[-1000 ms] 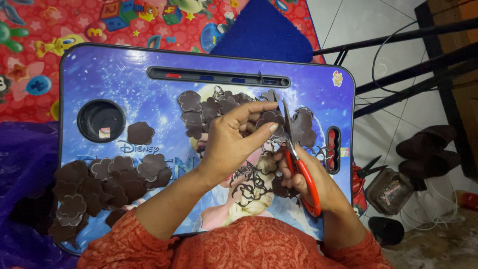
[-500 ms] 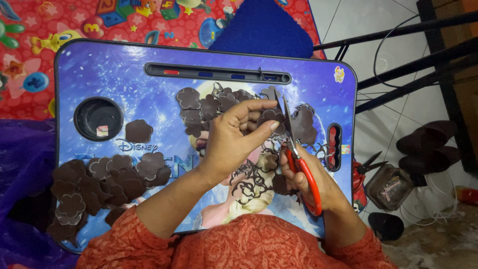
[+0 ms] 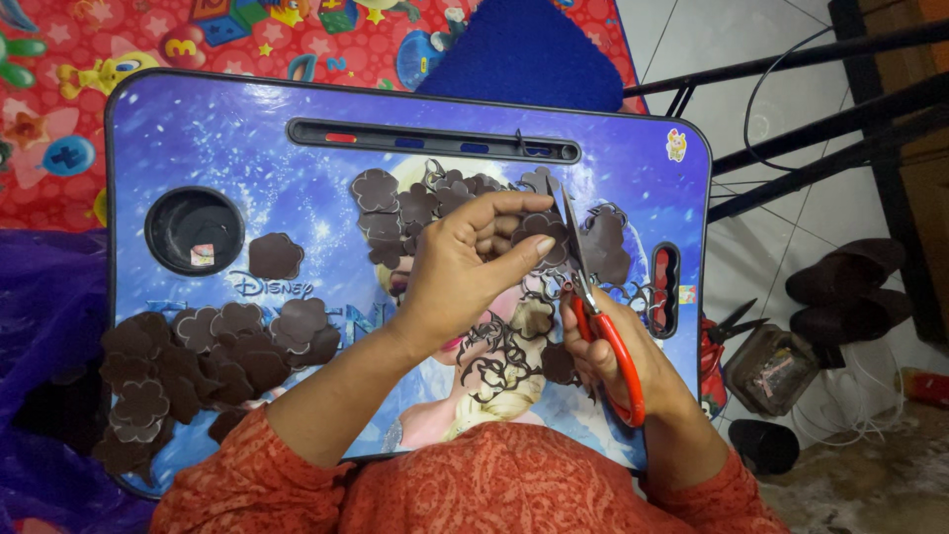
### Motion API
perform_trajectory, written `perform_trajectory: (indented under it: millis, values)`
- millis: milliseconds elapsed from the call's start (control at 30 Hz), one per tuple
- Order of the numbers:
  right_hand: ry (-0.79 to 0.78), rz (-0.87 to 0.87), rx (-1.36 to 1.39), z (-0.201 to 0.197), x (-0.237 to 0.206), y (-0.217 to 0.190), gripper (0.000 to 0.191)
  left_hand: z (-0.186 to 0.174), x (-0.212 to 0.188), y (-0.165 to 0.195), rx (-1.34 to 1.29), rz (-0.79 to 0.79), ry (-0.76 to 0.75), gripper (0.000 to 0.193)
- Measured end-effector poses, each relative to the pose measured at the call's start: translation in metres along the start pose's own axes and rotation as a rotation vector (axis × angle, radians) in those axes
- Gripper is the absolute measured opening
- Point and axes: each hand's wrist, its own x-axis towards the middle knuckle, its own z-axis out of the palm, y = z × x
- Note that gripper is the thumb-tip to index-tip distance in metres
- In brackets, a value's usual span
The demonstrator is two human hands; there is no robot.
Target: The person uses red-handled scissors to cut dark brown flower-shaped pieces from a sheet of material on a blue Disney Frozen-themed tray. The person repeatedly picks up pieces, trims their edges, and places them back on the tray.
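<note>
Head view, looking down: brown flower-shaped cutout (image 3: 542, 229) pinched between thumb and fingers (image 3: 514, 210) of the left hand (image 3: 465, 267), held just above the counter (image 3: 227, 138), right against the blades of the red-handled scissors (image 3: 593, 307). Blades nearly closed, tips pointing away from the body, just right of the left fingertips. Right hand (image 3: 618, 361) wrapped shut through the red loops, below and right of the left fingers, wrist near the counter's near edge.

Under and beyond the left fingers, a loose heap of brown cutouts (image 3: 415, 203); just right of the blades, another dark sheet piece (image 3: 605, 242) with scalloped edges. Below the left palm, thin curly offcuts (image 3: 494, 346) scattered toward the body. Far left of the fingers, a stacked pile of finished flowers (image 3: 198, 346) running along the counter's left and near edges, some overhanging; a single flower (image 3: 275, 257) lying apart, beside the round cup recess (image 3: 195, 229).

Beyond the fingers, a long pen groove (image 3: 435, 140) close to the far edge; to the right, a narrow slot handle (image 3: 664, 287) hard by the right edge. Open blue surface mostly up and left of the left hand. Past the right edge, tiled floor (image 3: 712, 40), dark metal legs (image 3: 820, 109), a pair of dark shoes (image 3: 840, 287); past the far edge, a red patterned play mat (image 3: 119, 40) and a dark blue cushion (image 3: 524, 54).
</note>
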Motion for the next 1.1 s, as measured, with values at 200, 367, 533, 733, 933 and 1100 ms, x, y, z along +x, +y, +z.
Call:
perform_trajectory:
  millis: [200, 367, 533, 733, 933, 1100]
  values:
    - [-0.011, 0.01, -0.009, -0.002, 0.0, -0.003, 0.083, -0.005, 0.002, 0.005, 0.0, -0.042, -0.02, 0.035]
    - [-0.023, -0.007, -0.087, -0.006, 0.001, -0.007, 0.082, -0.008, 0.007, 0.006, -0.037, -0.095, -0.028, 0.036]
    - [0.004, 0.0, -0.173, -0.009, 0.0, -0.008, 0.081, -0.01, 0.008, 0.003, -0.031, -0.057, -0.031, 0.036]
    - [0.008, 0.003, -0.148, -0.009, 0.004, -0.004, 0.082, -0.003, 0.007, -0.006, -0.061, -0.068, 0.079, 0.037]
    - [-0.066, 0.001, -0.086, -0.009, 0.009, 0.001, 0.089, -0.001, 0.006, -0.012, -0.068, 0.052, 0.071, 0.027]
    - [-0.073, 0.004, -0.079, -0.01, 0.007, 0.003, 0.093, 0.001, 0.002, -0.009, -0.052, 0.011, 0.058, 0.027]
